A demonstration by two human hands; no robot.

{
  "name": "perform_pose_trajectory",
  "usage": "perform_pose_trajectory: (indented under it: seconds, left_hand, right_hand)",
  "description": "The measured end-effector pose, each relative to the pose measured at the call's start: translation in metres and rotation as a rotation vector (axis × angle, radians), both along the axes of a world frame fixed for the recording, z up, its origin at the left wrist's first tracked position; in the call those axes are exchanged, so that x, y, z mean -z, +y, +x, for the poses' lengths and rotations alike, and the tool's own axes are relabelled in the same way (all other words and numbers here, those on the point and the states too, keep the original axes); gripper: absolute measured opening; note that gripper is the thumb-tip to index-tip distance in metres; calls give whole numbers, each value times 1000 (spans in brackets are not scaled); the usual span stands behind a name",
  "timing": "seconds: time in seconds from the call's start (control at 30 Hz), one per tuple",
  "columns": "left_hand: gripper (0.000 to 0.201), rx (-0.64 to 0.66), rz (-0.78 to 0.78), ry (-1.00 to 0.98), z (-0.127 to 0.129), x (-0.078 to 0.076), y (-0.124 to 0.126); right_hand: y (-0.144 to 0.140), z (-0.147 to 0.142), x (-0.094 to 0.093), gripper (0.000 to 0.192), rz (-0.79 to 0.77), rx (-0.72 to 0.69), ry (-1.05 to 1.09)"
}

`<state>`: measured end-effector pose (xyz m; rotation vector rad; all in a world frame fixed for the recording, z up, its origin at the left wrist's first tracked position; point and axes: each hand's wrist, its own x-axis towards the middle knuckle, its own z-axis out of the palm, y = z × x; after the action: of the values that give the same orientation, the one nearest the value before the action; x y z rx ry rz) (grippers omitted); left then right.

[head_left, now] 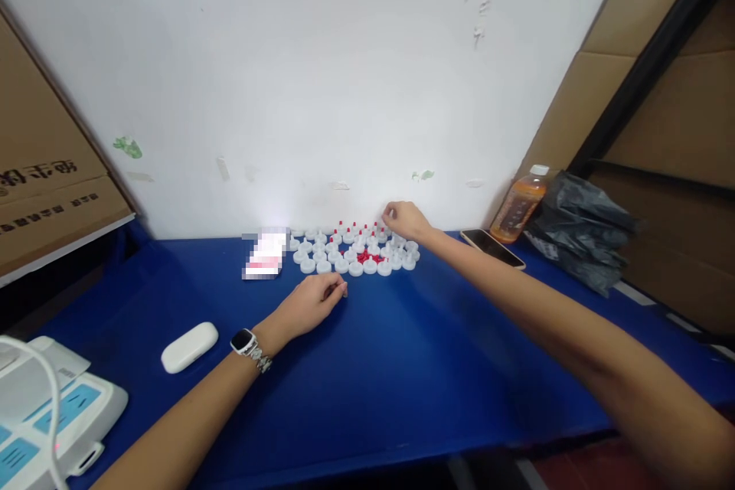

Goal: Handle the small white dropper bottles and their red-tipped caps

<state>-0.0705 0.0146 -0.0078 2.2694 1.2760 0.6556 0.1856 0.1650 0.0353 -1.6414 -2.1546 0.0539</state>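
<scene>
R hand pinches at a cap in the far row of white caps, mid-table by the wall. L hand curled shut, resting; contents can't tell. Risk: sleeve-less forearm sweep could scatter caps, or knock phone.

On the deep blue table, the caps are white, some topped with red tips, with loose red bits among them. Left of the caps lies a white case; right of them, an orange bottle and crumpled black bag.
</scene>
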Motion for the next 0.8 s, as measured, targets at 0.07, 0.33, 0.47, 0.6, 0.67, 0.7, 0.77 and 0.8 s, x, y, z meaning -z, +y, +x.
perform_pose_trajectory:
  seconds: [0.07, 0.33, 0.47, 0.6, 0.67, 0.7, 0.77, 0.8]
  left_hand:
    - [34, -21, 0, -2, -7, 1, -1]
    - [39, -35, -77, -75, -14, -1, -2]
    - [40, -32, -93, -121, -15, -4, -2]
    - [40, -20, -103, -126, -14, -4, -2]
    - [40, -21, -110, -118, -13, -4, -3]
    - [40, -24, -111, -113, -13, -4, -4]
    - [39, -33, -100, -110, -12, -5, -5]
    - [39, -39, -86, -116, -11, -6, -6]
  right_hand:
    - [-12, -22, -4, 24, 2, -157, 19]
    - [-15, -106, -9, 22, -177, -334, -42]
    - [-6, -115, -4, 14, -217, -317, -64]
    - [-6, -111, -4, 16, -165, -318, 4]
    - [-10, -107, -9, 15, -114, -308, 86]
    - [-13, -104, -11, 14, -83, -301, 145]
    - [-22, -97, -17, 11, -22, -293, 281]
    - [-28, -93, -20, 10, -3, -295, 358]
